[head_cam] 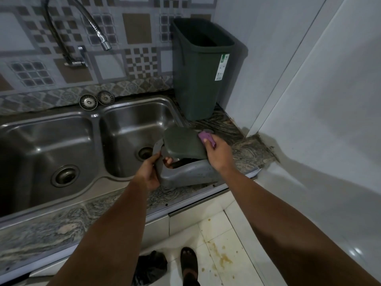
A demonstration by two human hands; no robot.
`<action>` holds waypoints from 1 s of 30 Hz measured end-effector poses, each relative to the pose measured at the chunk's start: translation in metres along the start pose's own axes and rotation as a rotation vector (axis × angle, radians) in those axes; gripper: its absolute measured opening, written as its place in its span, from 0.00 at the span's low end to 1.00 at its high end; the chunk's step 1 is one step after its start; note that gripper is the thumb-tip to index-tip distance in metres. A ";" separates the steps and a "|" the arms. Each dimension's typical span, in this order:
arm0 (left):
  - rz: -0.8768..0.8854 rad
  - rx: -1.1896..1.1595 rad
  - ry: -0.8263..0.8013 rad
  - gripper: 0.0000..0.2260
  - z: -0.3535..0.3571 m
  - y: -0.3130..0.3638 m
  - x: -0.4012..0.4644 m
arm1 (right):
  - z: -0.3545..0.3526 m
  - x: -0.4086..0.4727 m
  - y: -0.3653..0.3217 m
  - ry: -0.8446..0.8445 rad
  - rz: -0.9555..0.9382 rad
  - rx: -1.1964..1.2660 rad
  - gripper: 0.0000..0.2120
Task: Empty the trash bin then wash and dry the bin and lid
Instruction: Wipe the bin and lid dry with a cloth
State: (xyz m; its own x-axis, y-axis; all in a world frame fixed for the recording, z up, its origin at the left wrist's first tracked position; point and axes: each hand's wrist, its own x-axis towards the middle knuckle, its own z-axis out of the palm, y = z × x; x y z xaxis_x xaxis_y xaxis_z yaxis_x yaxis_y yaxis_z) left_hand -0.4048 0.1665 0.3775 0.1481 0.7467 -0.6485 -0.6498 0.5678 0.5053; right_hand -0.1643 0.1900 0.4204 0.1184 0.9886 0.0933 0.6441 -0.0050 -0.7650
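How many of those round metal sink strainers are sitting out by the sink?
2. One strainer sits on the ledge behind the sink, above the divider between the basins; the second strainer lies just right of it, almost touching. Each basin's drain also shows metal fittings.

I'm looking down into a home kitchen. A stainless double sink [86, 141] is set into a marbled stone desk [68, 221], with a flexible chrome faucet [68, 34] mounted on a patterned tile backsplash [136, 58]. Two metal drain strainers [97, 100] lean at the sink's back edge, and pale, stained floor tiles [218, 244] show below.
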 end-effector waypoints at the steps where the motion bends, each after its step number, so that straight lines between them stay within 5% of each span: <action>1: 0.006 0.004 -0.004 0.15 0.000 0.001 -0.002 | 0.004 -0.002 -0.012 0.035 -0.084 -0.006 0.17; 8: 0.058 0.087 -0.081 0.21 -0.002 0.000 -0.005 | 0.036 -0.018 -0.036 -0.134 -0.586 -0.411 0.23; 14: 0.055 0.154 -0.078 0.19 0.003 -0.004 -0.006 | 0.016 -0.004 -0.022 -0.066 -0.475 -0.428 0.24; 19: 0.039 0.122 -0.049 0.17 0.004 -0.001 -0.003 | -0.003 0.018 -0.009 -0.076 -0.046 -0.172 0.18; 25: 0.075 0.124 -0.013 0.19 0.014 0.001 0.002 | 0.046 -0.004 -0.064 -0.147 -0.525 -0.447 0.16; 30: 0.061 0.131 -0.036 0.16 0.011 -0.001 0.000 | 0.026 0.009 -0.055 -0.301 -0.595 -0.471 0.19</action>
State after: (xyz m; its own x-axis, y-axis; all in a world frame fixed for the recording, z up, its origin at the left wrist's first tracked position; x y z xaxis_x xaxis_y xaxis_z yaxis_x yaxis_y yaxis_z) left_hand -0.3961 0.1701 0.3835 0.1397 0.7917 -0.5947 -0.5558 0.5597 0.6147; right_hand -0.2180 0.2030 0.4471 -0.5087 0.8434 0.1731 0.7931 0.5373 -0.2868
